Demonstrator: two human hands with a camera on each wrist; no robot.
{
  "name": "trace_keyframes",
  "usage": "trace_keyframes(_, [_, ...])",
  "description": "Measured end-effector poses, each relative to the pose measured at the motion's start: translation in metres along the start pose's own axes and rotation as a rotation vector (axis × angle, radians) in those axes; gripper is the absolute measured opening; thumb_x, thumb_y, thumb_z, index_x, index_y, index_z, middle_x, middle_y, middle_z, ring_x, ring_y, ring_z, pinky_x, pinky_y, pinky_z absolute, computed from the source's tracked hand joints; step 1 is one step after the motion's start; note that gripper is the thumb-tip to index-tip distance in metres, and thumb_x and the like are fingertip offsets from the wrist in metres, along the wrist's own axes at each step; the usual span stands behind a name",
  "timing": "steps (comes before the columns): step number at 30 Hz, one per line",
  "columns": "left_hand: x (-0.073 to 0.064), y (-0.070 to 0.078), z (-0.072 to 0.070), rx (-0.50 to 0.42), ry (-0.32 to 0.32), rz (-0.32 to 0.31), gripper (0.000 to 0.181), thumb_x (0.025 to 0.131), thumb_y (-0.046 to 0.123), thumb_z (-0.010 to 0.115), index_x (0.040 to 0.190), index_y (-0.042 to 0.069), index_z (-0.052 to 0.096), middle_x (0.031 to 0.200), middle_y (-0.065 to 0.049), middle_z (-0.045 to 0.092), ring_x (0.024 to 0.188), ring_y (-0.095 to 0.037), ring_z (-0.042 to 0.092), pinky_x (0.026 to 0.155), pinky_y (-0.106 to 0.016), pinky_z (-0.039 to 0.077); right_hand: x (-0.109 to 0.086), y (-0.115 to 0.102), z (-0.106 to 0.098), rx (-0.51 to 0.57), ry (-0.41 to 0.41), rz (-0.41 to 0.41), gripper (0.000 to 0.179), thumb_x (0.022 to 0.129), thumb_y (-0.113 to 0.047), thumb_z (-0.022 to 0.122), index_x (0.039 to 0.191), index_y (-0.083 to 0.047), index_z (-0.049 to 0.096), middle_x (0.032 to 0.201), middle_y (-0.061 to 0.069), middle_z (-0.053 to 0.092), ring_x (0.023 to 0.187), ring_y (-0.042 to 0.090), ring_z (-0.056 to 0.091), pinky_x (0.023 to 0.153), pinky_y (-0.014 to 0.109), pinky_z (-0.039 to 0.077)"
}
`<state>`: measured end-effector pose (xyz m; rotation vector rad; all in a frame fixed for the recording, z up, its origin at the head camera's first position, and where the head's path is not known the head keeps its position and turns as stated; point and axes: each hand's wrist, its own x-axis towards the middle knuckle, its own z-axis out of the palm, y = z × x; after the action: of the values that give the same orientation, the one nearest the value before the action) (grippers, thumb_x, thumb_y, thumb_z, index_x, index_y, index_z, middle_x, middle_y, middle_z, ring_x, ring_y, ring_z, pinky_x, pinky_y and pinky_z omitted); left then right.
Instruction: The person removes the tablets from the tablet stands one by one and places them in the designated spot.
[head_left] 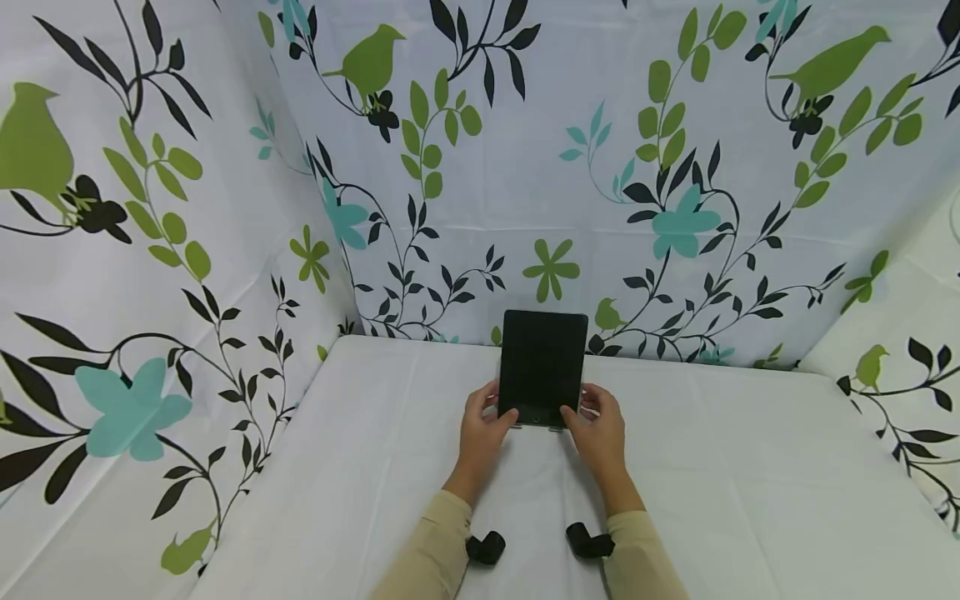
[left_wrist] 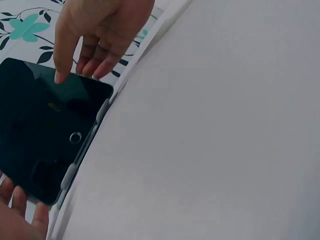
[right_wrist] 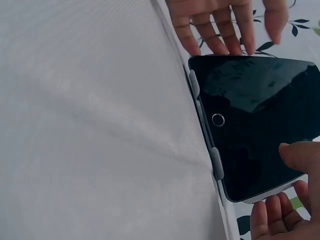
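Note:
A black tablet (head_left: 543,367) with a round home button leans upright, its lower edge in two small grey lips (right_wrist: 194,84) of a stand mostly hidden behind it. My left hand (head_left: 480,429) holds its left side low down, the thumb by the lower corner. In the right wrist view, that hand's fingertips (right_wrist: 234,47) meet the tablet's edge. On the other side, my right hand (head_left: 600,429) holds the lower right, its thumb over the screen and its fingers curled beside and behind. The right thumb (right_wrist: 295,154) also shows over the glass in the right wrist view.
A white cloth covers the table (head_left: 375,442), its far edge just behind the tablet. Patterned curtains (head_left: 480,150) with leaves and birds rise at the back and both sides. Black wrist cameras (head_left: 486,548) sit by the cuffs.

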<state>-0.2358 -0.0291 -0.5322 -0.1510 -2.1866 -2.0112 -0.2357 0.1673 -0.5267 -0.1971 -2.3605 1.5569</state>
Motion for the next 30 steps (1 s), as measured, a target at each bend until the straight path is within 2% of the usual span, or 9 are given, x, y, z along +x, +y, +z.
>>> trace_keyframes(4, [0.001,0.001,0.015,-0.044,0.123,-0.016,0.053,0.093,0.005,0.070,0.143,0.010,0.054,0.140,-0.012,0.053,0.126,-0.031,0.051,0.108,-0.055,0.043,0.004,0.001,0.003,0.072,0.043,0.026,0.048,0.091,-0.009,0.076,0.134,-0.001,0.055,0.125,0.020,0.060,0.116,0.032,0.061,0.104,0.046,0.052])
trace_keyframes(8, [0.001,0.001,0.026,-0.027,0.188,-0.027,0.053,0.091,0.001,0.069,0.140,0.011,0.055,0.134,-0.010,0.054,0.121,-0.028,0.053,0.105,-0.049,0.044,0.006,0.006,0.003,0.071,0.068,0.069,0.045,0.091,-0.009,0.076,0.131,-0.001,0.057,0.121,0.021,0.062,0.112,0.031,0.062,0.092,0.019,0.053])
trace_keyframes(11, [-0.001,-0.006,0.026,0.046,0.200,-0.027,0.052,0.089,0.002,0.070,0.138,0.014,0.056,0.129,-0.007,0.057,0.117,-0.023,0.055,0.104,-0.043,0.047,0.005,0.013,0.005,0.047,0.066,0.090,0.044,0.089,-0.010,0.077,0.129,-0.001,0.059,0.119,0.020,0.064,0.108,0.029,0.062,0.078,0.005,0.043])
trace_keyframes(14, [-0.003,-0.010,0.023,0.101,0.208,-0.028,0.052,0.088,0.003,0.070,0.137,0.014,0.057,0.125,-0.005,0.058,0.115,-0.021,0.055,0.104,-0.042,0.047,0.003,0.018,0.008,0.059,0.084,0.080,0.041,0.088,-0.008,0.078,0.126,-0.002,0.062,0.117,0.019,0.066,0.106,0.027,0.064,0.076,0.003,0.045])
trace_keyframes(20, [-0.004,-0.014,0.020,0.130,0.207,-0.046,0.050,0.089,0.005,0.070,0.136,0.014,0.057,0.124,-0.004,0.057,0.115,-0.018,0.054,0.104,-0.039,0.047,-0.002,0.022,0.012,0.116,0.154,-0.006,0.035,0.087,-0.001,0.077,0.120,0.000,0.066,0.109,0.020,0.067,0.101,0.028,0.066,0.077,0.002,0.048])
trace_keyframes(30, [-0.005,-0.009,0.022,0.131,0.205,-0.042,0.051,0.088,0.002,0.070,0.137,0.013,0.057,0.124,-0.005,0.057,0.114,-0.019,0.054,0.104,-0.041,0.047,-0.004,0.021,0.011,0.087,0.191,-0.060,0.029,0.085,-0.001,0.079,0.113,0.001,0.069,0.099,0.017,0.070,0.080,0.001,0.062,0.072,0.004,0.049])
